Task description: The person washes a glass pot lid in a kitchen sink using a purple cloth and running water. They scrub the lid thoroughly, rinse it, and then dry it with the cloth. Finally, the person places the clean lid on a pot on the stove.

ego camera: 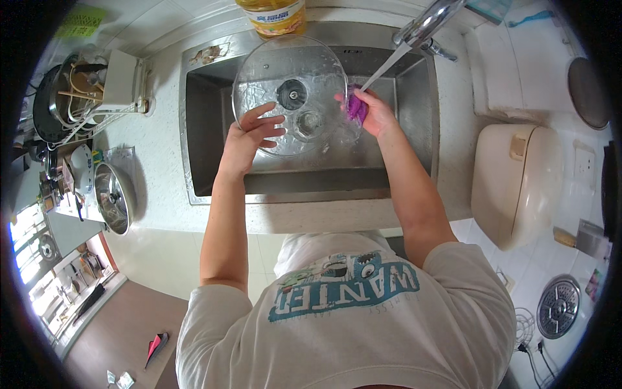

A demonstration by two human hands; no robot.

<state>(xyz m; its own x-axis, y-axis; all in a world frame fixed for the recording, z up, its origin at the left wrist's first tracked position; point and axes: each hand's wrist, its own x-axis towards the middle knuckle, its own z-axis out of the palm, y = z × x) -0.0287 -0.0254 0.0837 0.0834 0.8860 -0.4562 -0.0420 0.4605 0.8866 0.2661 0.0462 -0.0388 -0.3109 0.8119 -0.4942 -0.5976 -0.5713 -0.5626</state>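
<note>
Over the stainless steel sink (408,116) a round clear turntable-like glass plate (291,63) is held up. My left hand (255,131) grips its lower left rim, thumb side hidden, with the fingers spread behind or over the glass. A purple scrubbing cloth (357,107) is bunched in my right hand (376,112) at the plate's right edge. Water from the chrome faucet (432,24) runs down onto that hand and cloth. Through the glass show the sink drain (292,95) and a small round clear shape that I cannot identify.
A bottle of yellow liquid (279,19) stands behind the sink. To the left are a dish rack (92,116) with pans and a steel bowl (114,199) on the counter. At the right sit a cream lidded container (510,185) and, farther off, a cleaver (590,238).
</note>
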